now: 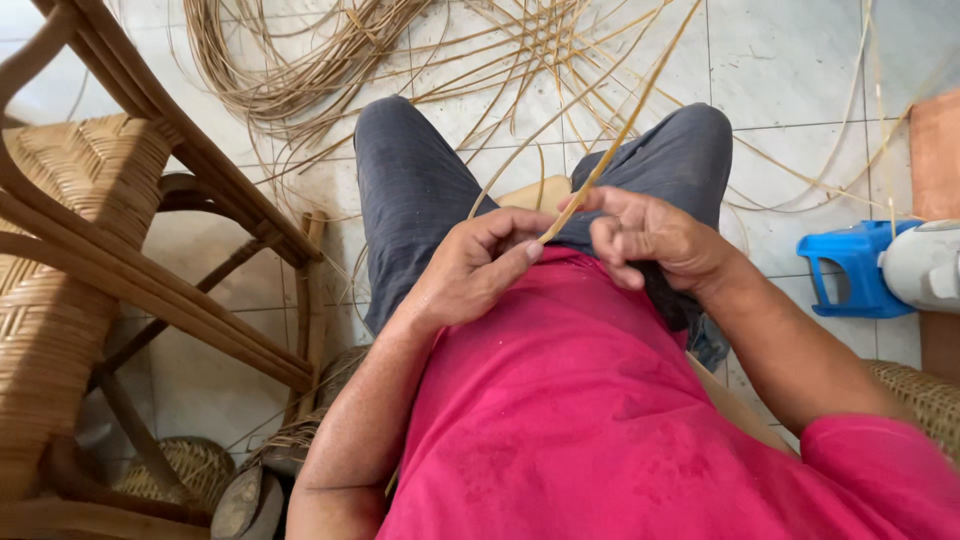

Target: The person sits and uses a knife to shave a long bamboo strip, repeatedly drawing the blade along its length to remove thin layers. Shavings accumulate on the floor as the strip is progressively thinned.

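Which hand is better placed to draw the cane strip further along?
Probably the right hand: it grips the cane strip higher up, where it runs free. The left hand only pinches the strip's lower end.

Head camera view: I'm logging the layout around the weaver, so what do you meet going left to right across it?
Woven-seat wooden chair → left hand → rattan strip pinched by both hands → right hand → blue plastic stool → white container.
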